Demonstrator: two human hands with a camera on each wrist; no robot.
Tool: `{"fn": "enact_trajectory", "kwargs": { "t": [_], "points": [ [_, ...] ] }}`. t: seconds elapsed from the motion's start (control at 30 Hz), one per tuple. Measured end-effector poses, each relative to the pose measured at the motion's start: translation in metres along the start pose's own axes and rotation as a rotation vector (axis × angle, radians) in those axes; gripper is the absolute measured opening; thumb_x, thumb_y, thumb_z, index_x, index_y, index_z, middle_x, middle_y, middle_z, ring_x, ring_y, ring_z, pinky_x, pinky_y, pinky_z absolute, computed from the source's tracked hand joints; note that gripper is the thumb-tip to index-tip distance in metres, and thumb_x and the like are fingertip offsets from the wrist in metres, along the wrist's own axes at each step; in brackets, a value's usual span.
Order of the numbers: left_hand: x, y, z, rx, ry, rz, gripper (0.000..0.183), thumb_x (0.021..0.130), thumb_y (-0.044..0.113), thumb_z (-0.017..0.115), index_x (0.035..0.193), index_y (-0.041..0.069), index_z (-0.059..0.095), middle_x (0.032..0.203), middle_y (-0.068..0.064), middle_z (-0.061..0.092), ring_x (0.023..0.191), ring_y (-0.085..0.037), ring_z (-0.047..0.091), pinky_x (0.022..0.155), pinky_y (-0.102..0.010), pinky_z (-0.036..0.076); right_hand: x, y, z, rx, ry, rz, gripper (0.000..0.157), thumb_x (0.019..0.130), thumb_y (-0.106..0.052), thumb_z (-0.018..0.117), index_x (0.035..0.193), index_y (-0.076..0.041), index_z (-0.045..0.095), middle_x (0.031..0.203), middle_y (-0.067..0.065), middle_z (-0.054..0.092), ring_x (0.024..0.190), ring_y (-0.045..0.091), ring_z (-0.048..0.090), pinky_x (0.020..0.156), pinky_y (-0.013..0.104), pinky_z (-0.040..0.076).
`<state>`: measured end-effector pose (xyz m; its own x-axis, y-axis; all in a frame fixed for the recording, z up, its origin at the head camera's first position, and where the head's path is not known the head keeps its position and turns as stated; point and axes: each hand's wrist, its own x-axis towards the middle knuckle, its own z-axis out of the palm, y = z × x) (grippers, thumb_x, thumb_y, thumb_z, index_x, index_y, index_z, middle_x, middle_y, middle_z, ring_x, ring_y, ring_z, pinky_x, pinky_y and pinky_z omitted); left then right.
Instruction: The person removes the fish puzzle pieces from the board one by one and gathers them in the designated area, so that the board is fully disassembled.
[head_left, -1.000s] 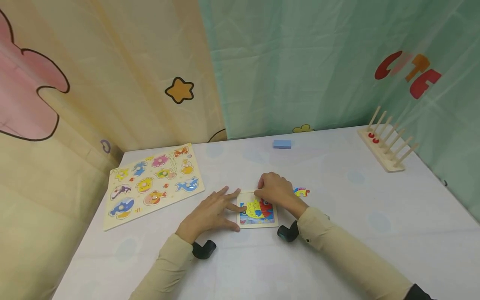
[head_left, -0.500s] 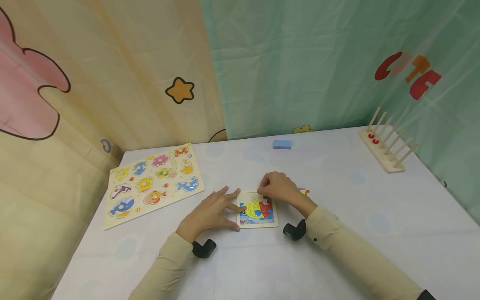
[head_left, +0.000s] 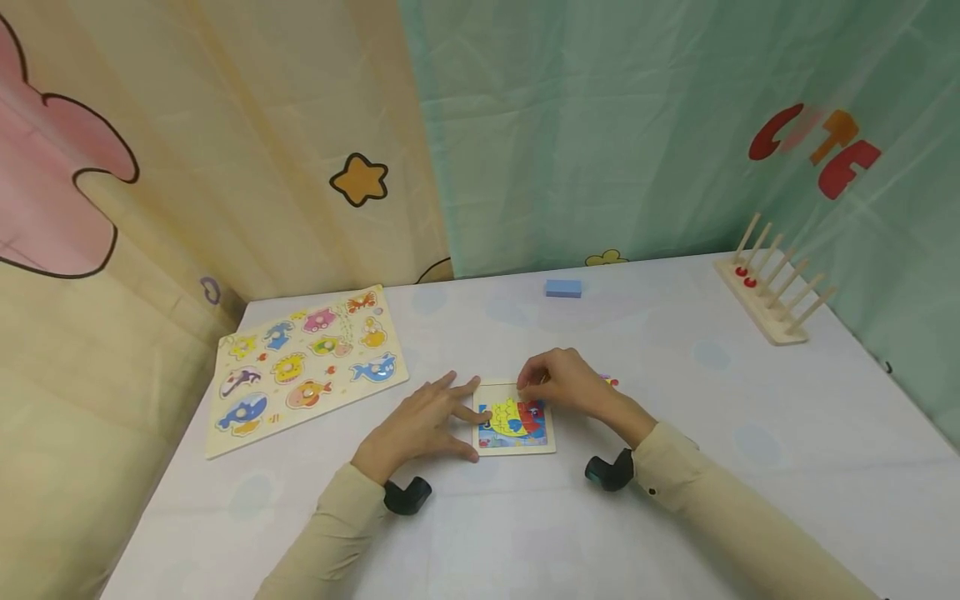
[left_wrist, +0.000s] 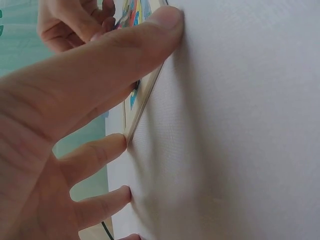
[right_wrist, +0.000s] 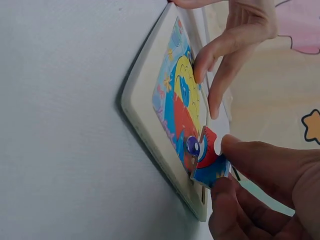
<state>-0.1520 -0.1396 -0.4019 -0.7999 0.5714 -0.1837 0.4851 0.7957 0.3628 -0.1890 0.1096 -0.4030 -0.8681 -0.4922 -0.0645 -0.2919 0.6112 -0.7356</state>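
A small square jigsaw puzzle in a wooden frame (head_left: 517, 452) lies in the middle of the table, its picture a yellow and red fish on blue. My left hand (head_left: 420, 425) spreads its fingers along the frame's left side, with the thumb near the front corner and one fingertip on the picture. Between thumb and fingers, my right hand (head_left: 562, 383) pinches a red and blue jigsaw piece (right_wrist: 212, 167) bearing part of the eye. In the right wrist view the piece is tilted, right at the fish's eye. More bright jigsaw pieces (head_left: 613, 381) peek out behind the right hand.
A large wooden peg puzzle board (head_left: 341, 396) with sea animals lies at the left. A blue block (head_left: 563, 288) sits toward the back edge. At the far right stands a wooden peg rack (head_left: 783, 333) with red beads. Printed curtains (head_left: 562, 150) hang behind the table.
My right wrist and forearm have shifted rightward while the fingertips stay by the frame's upper right. The loose pieces behind it are now more covered. The left hand keeps its place.
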Motion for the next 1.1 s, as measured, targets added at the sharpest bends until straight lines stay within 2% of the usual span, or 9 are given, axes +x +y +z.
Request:
{"fn": "enact_trajectory", "kwargs": {
  "t": [0.17,0.3,0.43,0.53,0.63,0.77,1.1],
  "points": [
    [0.0,0.0,0.0,-0.008,-0.002,-0.007,0.056,0.07,0.045,0.086,0.122,0.031,0.071,0.154,-0.002,0.04,0.146,-0.039,0.023,0.114,-0.059,0.023,-0.009,0.002,-0.005,0.013,-0.036,0.016,0.008,0.081,-0.008,0.079,0.088,-0.01,0.075,0.079,-0.006,0.069,0.074,0.012,0.058,0.068,0.026,0.052],
    [0.0,0.0,0.0,-0.016,-0.003,-0.013,0.056,0.07,0.045,0.086,0.122,0.031,0.07,0.154,-0.002,0.04,0.146,-0.038,0.022,0.115,-0.059,0.022,-0.013,0.002,-0.013,0.0,-0.014,0.026,0.008,0.08,-0.011,0.081,0.087,-0.011,0.076,0.079,-0.006,0.069,0.07,0.013,0.057,0.063,0.027,0.051],
    [0.0,0.001,0.001,-0.017,-0.001,-0.014,0.057,0.07,0.045,0.086,0.123,0.031,0.07,0.154,-0.002,0.04,0.147,-0.038,0.021,0.115,-0.059,0.022,-0.017,0.007,-0.023,0.034,-0.01,0.053,0.008,0.083,-0.014,0.079,0.09,-0.014,0.076,0.075,-0.001,0.069,0.053,0.014,0.049,0.047,0.025,0.042],
    [-0.001,0.001,0.001,-0.017,0.002,-0.012,0.057,0.07,0.044,0.087,0.123,0.031,0.07,0.154,-0.002,0.04,0.147,-0.037,0.022,0.114,-0.059,0.023,-0.022,0.015,-0.033,0.083,-0.02,0.088,0.01,0.085,-0.015,0.077,0.094,-0.015,0.076,0.077,0.003,0.069,0.048,0.015,0.042,0.043,0.023,0.034],
    [-0.001,0.001,0.001,-0.018,0.006,-0.005,0.057,0.069,0.043,0.087,0.122,0.03,0.07,0.154,-0.003,0.04,0.146,-0.038,0.022,0.114,-0.059,0.023,-0.028,0.026,-0.043,0.095,-0.011,0.11,0.011,0.086,-0.013,0.076,0.097,-0.013,0.078,0.085,0.001,0.071,0.058,0.016,0.045,0.047,0.023,0.034],
    [-0.001,0.002,0.0,-0.017,0.008,0.001,0.057,0.069,0.043,0.088,0.122,0.029,0.07,0.153,-0.003,0.041,0.146,-0.038,0.022,0.114,-0.059,0.023,-0.039,0.044,-0.055,0.072,0.014,0.146,0.014,0.087,-0.013,0.074,0.1,-0.01,0.078,0.094,-0.001,0.073,0.072,0.018,0.052,0.055,0.024,0.04],
    [-0.001,0.001,0.0,-0.024,0.007,-0.006,0.058,0.069,0.043,0.088,0.123,0.03,0.07,0.154,-0.003,0.04,0.147,-0.038,0.021,0.115,-0.059,0.022,-0.064,0.073,-0.078,0.009,0.083,0.21,0.017,0.087,-0.015,0.073,0.102,-0.009,0.078,0.103,0.006,0.074,0.098,0.022,0.059,0.074,0.031,0.048]
  ]
}}
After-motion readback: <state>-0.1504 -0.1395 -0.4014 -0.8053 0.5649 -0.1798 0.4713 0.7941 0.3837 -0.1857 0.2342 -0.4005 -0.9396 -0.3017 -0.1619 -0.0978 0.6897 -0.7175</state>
